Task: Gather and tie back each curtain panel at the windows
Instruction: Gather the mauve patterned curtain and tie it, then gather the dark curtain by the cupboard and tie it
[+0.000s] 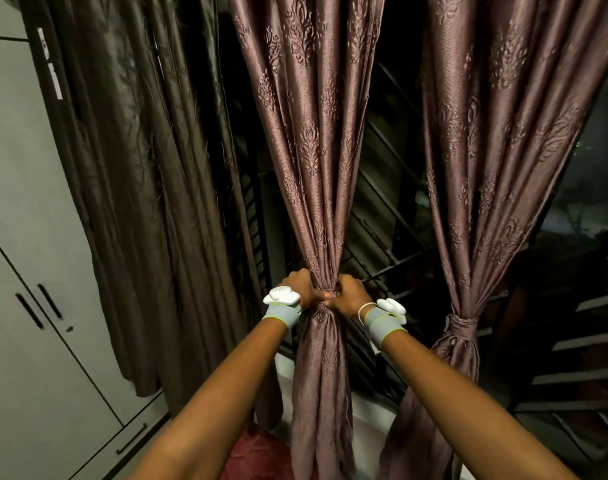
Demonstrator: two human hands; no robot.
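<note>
Head view: 2 hands cinch the middle curtain panel [313,168] at its gathered waist.

Left hand [297,287] and right hand [345,294] grip the bunched fabric, fingertips hidden behind folds. Right curtain panel [496,150] hangs tied with a band [463,322]. Window glass behind is dark, hard to read.

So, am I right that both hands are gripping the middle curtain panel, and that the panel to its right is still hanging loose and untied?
Not quite. The head view shows both hands, left hand and right hand, gripping the middle curtain panel, but the right panel is already tied, with a fabric band.
</note>
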